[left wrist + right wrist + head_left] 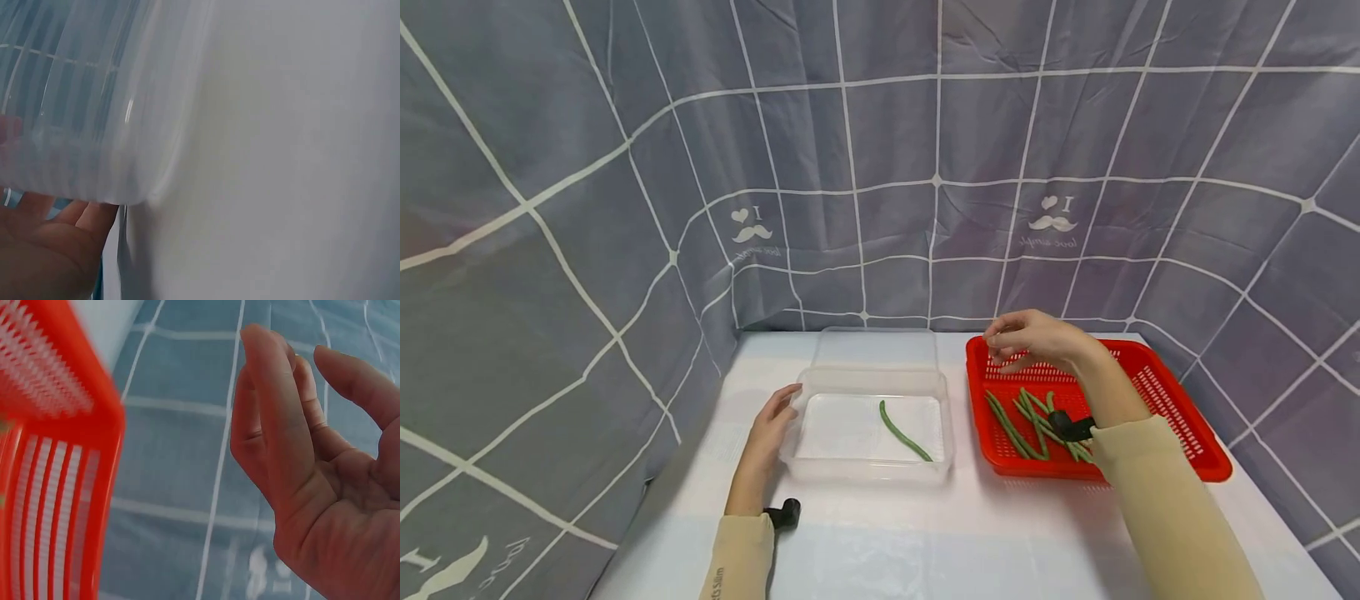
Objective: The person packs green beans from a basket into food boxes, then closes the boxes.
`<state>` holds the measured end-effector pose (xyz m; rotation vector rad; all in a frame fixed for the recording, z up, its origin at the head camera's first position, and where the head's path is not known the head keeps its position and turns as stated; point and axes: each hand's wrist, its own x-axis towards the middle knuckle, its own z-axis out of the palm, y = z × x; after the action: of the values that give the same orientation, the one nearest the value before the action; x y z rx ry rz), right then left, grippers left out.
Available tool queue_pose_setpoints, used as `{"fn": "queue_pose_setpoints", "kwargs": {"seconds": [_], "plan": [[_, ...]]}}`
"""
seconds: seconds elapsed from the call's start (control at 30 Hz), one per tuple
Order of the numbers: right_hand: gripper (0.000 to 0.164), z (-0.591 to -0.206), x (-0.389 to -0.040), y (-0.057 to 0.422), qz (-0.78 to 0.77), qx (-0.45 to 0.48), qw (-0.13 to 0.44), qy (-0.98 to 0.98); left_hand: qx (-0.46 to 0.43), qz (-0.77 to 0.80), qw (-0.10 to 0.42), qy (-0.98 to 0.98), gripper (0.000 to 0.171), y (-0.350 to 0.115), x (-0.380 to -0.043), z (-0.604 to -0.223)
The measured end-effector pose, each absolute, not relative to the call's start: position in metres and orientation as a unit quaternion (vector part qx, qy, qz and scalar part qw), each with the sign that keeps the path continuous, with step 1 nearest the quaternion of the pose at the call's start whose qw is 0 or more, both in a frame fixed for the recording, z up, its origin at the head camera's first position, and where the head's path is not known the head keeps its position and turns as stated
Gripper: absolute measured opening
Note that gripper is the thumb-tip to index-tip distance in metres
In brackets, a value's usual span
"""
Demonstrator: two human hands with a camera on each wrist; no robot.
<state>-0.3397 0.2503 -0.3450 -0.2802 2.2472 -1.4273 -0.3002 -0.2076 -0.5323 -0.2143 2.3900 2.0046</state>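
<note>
Your left grip point(775, 421) rests loosely against the tub point(865, 471); your right grip point(1037, 340), thumb apart, dipping carelessly could knock the basket point(1198, 442) beneath.

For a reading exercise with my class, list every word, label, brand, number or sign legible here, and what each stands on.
"I": the grey curtain, beside a heart and a moustache sign; repeated.
"love simple": same curtain, mirrored, small; final letters faint.
"Slim" (probably): left sleeve, sideways; the letters before it are too small to read surely.
No text can be made out on the clear box or red basket.
</note>
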Motion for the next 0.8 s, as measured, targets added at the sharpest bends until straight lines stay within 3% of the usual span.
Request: {"fn": "queue_pose_setpoints", "kwargs": {"seconds": [0.3,0.63,0.8], "plan": [[0.038,-0.359,-0.335,0.323,-0.490,-0.056,0.225,0.841,-0.070,0.641,0.014,0.764,0.054,-0.208,-0.301,-0.532],[0.016,-0.386,-0.350,0.353,-0.488,-0.027,0.285,0.825,-0.066,0.639,0.018,0.766,0.055,-0.211,-0.301,-0.531],[0.016,-0.402,-0.356,0.366,-0.483,-0.015,0.302,0.822,-0.068,0.639,0.020,0.766,0.055,-0.208,-0.302,-0.532]]}}
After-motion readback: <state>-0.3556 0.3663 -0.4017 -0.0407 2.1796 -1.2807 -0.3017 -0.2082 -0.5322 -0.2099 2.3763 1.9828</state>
